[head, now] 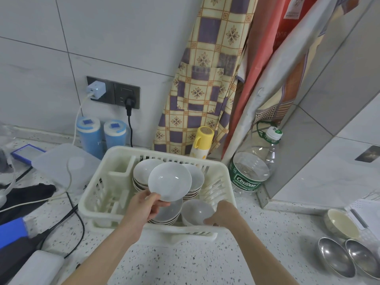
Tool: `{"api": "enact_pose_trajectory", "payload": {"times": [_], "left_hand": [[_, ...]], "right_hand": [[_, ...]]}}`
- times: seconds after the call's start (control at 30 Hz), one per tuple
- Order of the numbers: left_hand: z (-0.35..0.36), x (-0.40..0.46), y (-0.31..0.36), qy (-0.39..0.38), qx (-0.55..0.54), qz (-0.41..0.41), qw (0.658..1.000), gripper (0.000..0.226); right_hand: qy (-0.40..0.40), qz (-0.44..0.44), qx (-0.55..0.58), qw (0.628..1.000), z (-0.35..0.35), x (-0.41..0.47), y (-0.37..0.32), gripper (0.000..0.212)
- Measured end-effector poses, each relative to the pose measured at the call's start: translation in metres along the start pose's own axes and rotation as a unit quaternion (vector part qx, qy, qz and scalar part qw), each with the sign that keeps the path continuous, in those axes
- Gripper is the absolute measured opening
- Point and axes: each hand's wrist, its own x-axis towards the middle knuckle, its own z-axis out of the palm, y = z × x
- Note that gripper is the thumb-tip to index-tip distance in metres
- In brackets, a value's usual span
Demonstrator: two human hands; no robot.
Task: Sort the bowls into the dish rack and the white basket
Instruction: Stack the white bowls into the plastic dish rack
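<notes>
A white plastic dish rack (96, 194) sits on the speckled counter and holds several stacks of white shallow bowls (141, 173). My left hand (144, 206) pinches the near rim of one shallow white bowl (169, 181), lifted and tilted above the stacks. My right hand (223, 213) grips the right rim of a deeper white bowl (196, 211) in the rack's near right corner. Another stack of shallow bowls (168, 214) lies under the lifted bowl. No white basket separate from the rack is in view.
Two steel bowls (349, 258) and a cream bowl (341, 223) stand at the right. An empty plastic water bottle (255, 167) and a yellow-capped bottle (201, 142) stand behind the rack. Cables (72, 214), a translucent lid (61, 163) and blue containers (90, 134) crowd the left.
</notes>
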Motion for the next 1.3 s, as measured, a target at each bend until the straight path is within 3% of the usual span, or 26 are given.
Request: {"api": "enact_pose_trajectory", "payload": {"times": [0.1, 0.37, 0.6, 0.73, 0.83, 0.97, 1.1, 1.3], "left_hand": [[0.0, 0.0, 0.0, -0.001, -0.01, 0.001, 1.0, 0.014], [0.0, 0.001, 0.002, -0.007, -0.016, 0.004, 1.0, 0.015], [0.004, 0.001, 0.005, -0.011, -0.014, -0.001, 1.0, 0.018], [0.003, 0.0, 0.006, -0.012, -0.018, -0.002, 1.0, 0.018], [0.002, 0.0, 0.009, -0.007, -0.019, -0.004, 1.0, 0.019], [0.002, 0.005, 0.013, 0.001, -0.019, -0.004, 1.0, 0.02], [0.001, 0.009, 0.015, 0.007, -0.024, -0.01, 1.0, 0.021], [-0.002, 0.014, 0.015, 0.01, -0.022, -0.018, 1.0, 0.018]], "right_hand": [[-0.004, -0.001, -0.007, 1.0, -0.001, -0.001, 0.002, 0.063], [0.016, -0.011, -0.052, 0.998, 0.004, -0.003, 0.0, 0.04], [0.036, -0.055, -0.174, 0.982, -0.006, 0.0, -0.015, 0.044], [0.057, -0.104, -0.129, 0.985, -0.019, 0.019, -0.021, 0.044], [0.132, -0.116, -0.178, 0.968, -0.019, 0.032, -0.018, 0.034], [0.135, -0.17, -0.336, 0.917, -0.005, 0.044, -0.018, 0.038], [0.094, -0.172, -0.38, 0.904, 0.002, 0.049, -0.02, 0.037], [0.135, -0.177, -0.379, 0.898, 0.005, 0.048, -0.016, 0.024]]}}
